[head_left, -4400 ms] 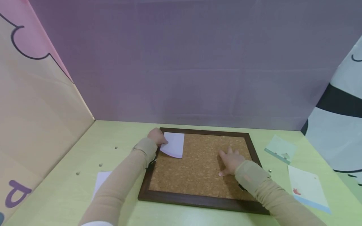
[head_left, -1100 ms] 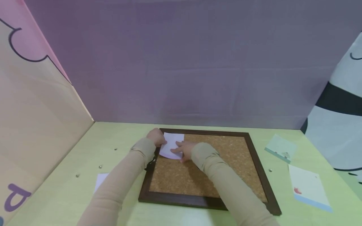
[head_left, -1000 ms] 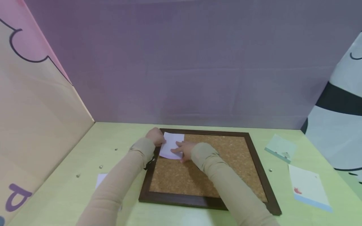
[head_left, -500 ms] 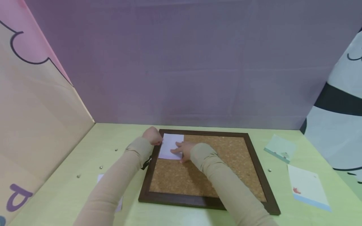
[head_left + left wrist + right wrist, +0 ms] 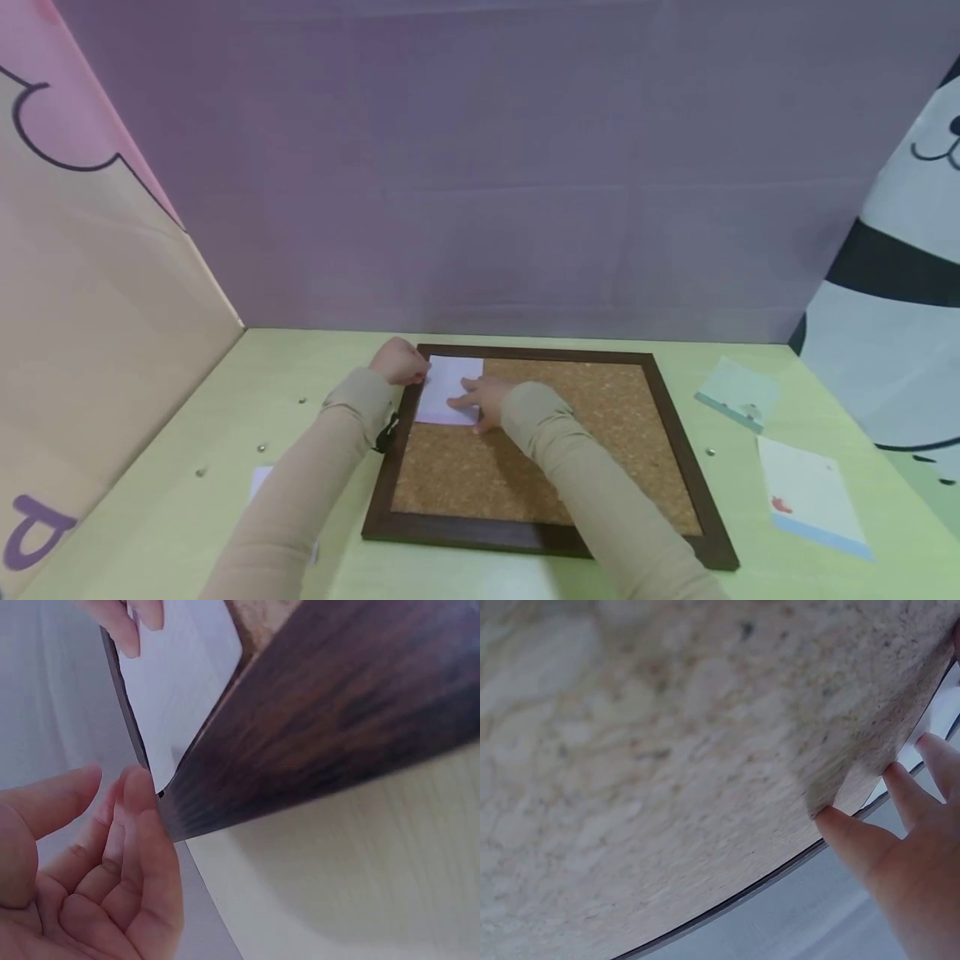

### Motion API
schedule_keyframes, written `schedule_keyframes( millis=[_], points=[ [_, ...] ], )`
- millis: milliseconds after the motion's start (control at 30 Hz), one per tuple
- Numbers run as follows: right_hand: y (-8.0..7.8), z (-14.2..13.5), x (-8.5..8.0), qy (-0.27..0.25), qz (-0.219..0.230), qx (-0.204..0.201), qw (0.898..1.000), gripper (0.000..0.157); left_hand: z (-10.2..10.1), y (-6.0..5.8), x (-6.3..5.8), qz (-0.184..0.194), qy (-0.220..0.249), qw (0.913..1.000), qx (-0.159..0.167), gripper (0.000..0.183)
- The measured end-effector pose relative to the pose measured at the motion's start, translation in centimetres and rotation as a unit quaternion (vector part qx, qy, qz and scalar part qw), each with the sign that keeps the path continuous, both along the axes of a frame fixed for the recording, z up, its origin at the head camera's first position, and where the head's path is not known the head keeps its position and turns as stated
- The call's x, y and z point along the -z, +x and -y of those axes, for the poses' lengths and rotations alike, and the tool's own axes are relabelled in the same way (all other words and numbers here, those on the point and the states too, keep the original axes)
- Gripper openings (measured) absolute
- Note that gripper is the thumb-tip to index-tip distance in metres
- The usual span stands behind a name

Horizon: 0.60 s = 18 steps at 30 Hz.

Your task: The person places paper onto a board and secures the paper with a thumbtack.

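Note:
A white sheet of paper [image 5: 448, 385] lies on the upper left corner of a brown-framed cork board [image 5: 540, 467]. My right hand [image 5: 491, 400] rests on the paper's right side, its fingers spread and pressing down. In the right wrist view its fingertips [image 5: 826, 814] touch down at the edge of cork and paper. Just off the board's left edge is my left hand [image 5: 399, 362], beside the paper's upper left corner. The left wrist view shows the left hand [image 5: 105, 862] with loosely bent fingers, the thumb apart from them and nothing visible between.
Several small shiny tacks [image 5: 261, 448] lie left of the board, and another tack [image 5: 710, 452] lies right. A pale green note [image 5: 738, 393] and a white note with a blue edge [image 5: 813, 496] are at right. Another paper [image 5: 260, 477] is partly under my left forearm.
My right hand has moved left from the bare cork onto the paper. Lately my left hand has let go of the paper and drawn slightly left; the paper lies flatter.

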State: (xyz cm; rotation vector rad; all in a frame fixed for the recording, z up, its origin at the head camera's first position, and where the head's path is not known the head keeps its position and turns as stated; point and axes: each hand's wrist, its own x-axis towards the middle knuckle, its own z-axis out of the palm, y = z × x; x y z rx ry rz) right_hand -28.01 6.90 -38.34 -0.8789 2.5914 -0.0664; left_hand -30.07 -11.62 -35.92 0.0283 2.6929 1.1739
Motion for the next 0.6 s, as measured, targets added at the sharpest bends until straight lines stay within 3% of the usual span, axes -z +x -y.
schedule_keyframes(
  millis=[133,333,600],
  points=[
    [0.6,0.0,-0.7,0.003,-0.003,0.002,1.0,0.061,-0.1,0.0,-0.1,0.001,0.001,1.0,-0.003,0.021],
    [0.6,0.2,-0.6,0.004,-0.007,0.0,1.0,0.06,-0.2,-0.1,0.0,0.006,0.01,0.9999,-0.01,0.021],
    [0.3,0.2,0.1,-0.012,0.0,0.004,1.0,0.061,1.9,-1.8,2.4,-0.001,0.05,0.9981,0.035,0.022]
  ],
)
